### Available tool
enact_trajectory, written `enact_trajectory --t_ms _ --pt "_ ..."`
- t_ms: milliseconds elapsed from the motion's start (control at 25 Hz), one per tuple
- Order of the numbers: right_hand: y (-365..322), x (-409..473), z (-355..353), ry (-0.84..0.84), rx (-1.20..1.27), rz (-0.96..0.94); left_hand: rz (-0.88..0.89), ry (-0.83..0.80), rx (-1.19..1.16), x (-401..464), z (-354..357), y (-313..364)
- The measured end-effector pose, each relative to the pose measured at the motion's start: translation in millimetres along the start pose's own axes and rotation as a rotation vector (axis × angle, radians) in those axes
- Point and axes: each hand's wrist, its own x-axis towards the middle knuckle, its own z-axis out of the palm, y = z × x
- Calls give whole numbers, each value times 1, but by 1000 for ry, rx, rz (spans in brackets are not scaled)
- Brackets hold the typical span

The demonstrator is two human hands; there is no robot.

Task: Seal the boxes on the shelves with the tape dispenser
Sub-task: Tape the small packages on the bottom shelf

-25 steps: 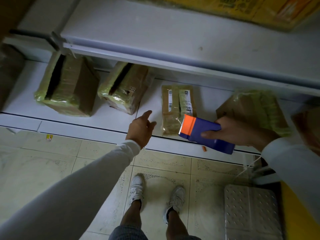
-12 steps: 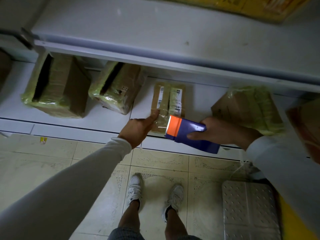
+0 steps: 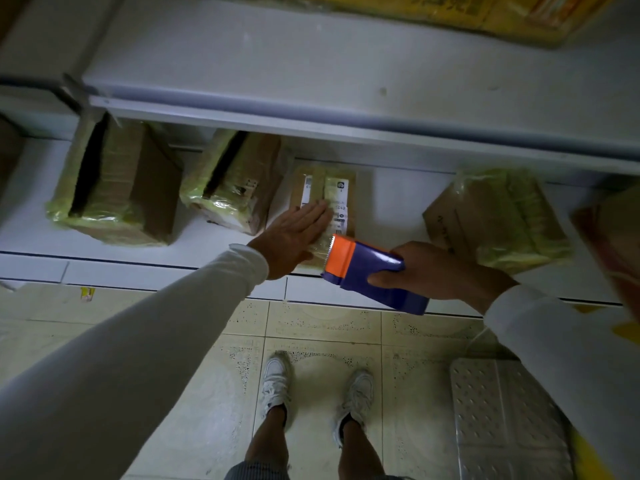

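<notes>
A low white shelf (image 3: 114, 252) is seen from above, with a person's legs and white shoes (image 3: 277, 379) on the tiled floor below. A small flat box (image 3: 341, 188) with a white label lies near the shelf's front edge, between two larger wrapped boxes (image 3: 239, 181) on its left and another wrapped box (image 3: 498, 216) on its right. The left hand (image 3: 294, 237) is laid flat on the small box, fingers straight and held close together, pressing it down. A purple tape dispenser (image 3: 372, 275) with an orange, toothed front is gripped by the right hand (image 3: 433, 271), thumb and fingers curled round its body. Its toothed end is held at the box's near right corner; whether tape is touching cannot be told. The step in hand appears to be steadying the box for taping. Next, the dispenser would probably need to be drawn along the top seam while the box is kept pinned.
</notes>
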Motion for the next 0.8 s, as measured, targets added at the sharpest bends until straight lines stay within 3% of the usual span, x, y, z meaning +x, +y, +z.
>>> enact_trajectory --t_ms 240,480,640,800 --pt "38 -60 -22 50 -19 130 16 8 -14 1 2 -1" --pt "25 -7 9 226 -298 225 14 -13 24 2 3 1" --pt "1 22 8 216 -344 231 -25 -39 22 7 -1 1" --pt "11 -1 24 273 -576 317 12 -63 45 -3 -6 1"
